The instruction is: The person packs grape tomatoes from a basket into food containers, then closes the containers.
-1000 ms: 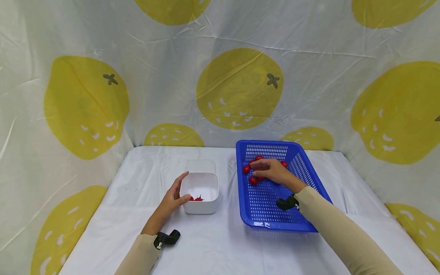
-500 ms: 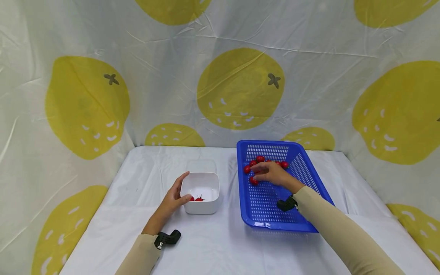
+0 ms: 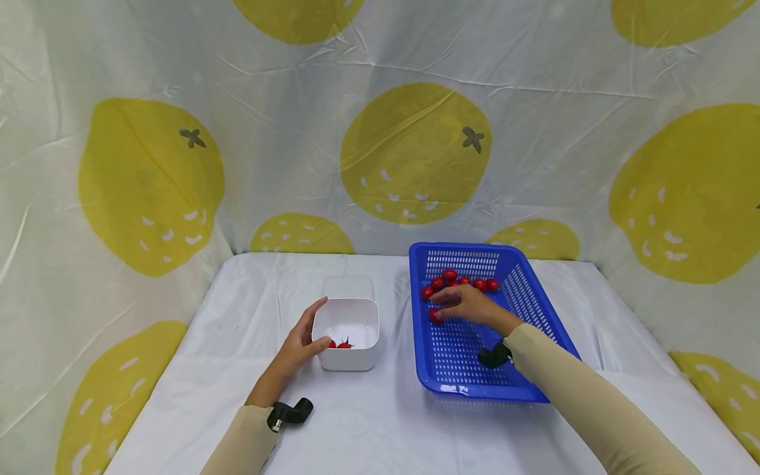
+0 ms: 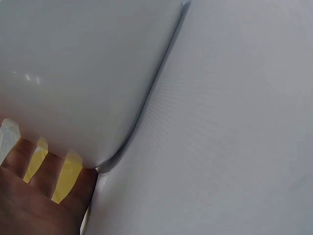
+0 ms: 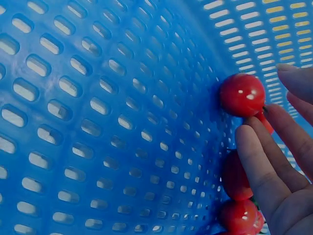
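My left hand [image 3: 299, 340] holds a square white container [image 3: 350, 359] at its left side. In the head view the thumb lies at the near rim; in the left wrist view the fingers [image 4: 46, 169] lie along the wall. Red cherry tomatoes [image 3: 344, 344] with a green stem sit inside. My right hand [image 3: 469, 305] is inside the blue basket [image 3: 423, 359], fingers spread from the thumb. A cherry tomato [image 5: 243, 94] lies just ahead of the fingertips in the right wrist view, against the slotted plastic; contact with it cannot be told. Several more tomatoes [image 3: 479, 285] lie behind the hand.
Behind the white container lies a clear, flat, lid-like piece [image 3: 348, 286] on the white cloth [image 3: 380, 429]. A curtain [image 3: 285, 165] printed with yellow lemons stands round the back and sides. The basket's raised rim surrounds the tomatoes.
My right hand has drawn slightly nearer to me, uncovering more tomatoes behind it. The nearest tomato has shifted slightly. The left hand and the white container stay in place.
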The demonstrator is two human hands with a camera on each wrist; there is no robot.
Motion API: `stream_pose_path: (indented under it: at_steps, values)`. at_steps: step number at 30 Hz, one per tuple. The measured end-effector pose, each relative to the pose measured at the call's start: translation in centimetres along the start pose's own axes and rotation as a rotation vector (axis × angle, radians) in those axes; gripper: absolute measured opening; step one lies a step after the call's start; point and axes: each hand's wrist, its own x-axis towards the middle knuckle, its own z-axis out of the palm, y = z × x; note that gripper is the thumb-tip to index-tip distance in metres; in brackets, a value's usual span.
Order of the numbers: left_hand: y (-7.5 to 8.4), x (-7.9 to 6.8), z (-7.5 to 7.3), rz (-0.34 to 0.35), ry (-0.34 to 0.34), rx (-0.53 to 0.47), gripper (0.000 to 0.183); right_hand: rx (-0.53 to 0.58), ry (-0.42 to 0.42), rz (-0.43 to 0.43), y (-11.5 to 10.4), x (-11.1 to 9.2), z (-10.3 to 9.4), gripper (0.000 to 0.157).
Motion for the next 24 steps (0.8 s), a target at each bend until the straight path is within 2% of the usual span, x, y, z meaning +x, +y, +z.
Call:
stream_pose_path:
  at_steps: [13,24]
  values:
    - [-0.19,-0.17,0.03,0.036,-0.001,0.005,0.074,-0.005,-0.060,-0.016,0.66,0.15,0.45,0.038]
    - [0.07,-0.17,0.19,0.038,-0.012,-0.026,0.076,-0.006,-0.065,-0.014,0.84,0.14,0.86,0.034]
